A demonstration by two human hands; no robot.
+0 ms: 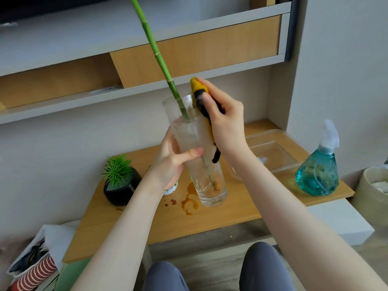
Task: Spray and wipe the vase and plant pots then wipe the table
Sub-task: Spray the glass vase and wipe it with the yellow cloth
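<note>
Wiping the glass vase (206,164), lifted and tilted over the wooden table (210,217), base hovering just above the brown spill (190,201). Best done with steady support from the left hand (174,162) while running the yellow-and-black cloth (204,106) in long strokes from rim down the wall, turning the vase bit by bit so no side gets missed. Keep the tilt mild: water inside, plus a tall green bamboo stalk (156,55) leaning out of the mouth, likely to shift weight or slop over if tipped further. Wet glass probably slippery, so firm but not crushing pressure. Left hand wrapped around the middle of the vase, fingers curled behind the glass, thumb (194,153) laid across the front, clearly gripping. Right hand (223,124) up at the rim, closed around the bunched cloth, thumb pressing it against the outer wall of the vase; cloth tail hanging down along the glass. Still to be cleaned, judging by the scene: black pot (120,189) with its spiky green plant at the left of the table, a small white pot (171,189) mostly hidden behind the left wrist, then the spill itself. Blue spray bottle (318,169) standing at the right edge of the table, just beside a clear plastic tray (279,141), both well apart from the hands.
</note>
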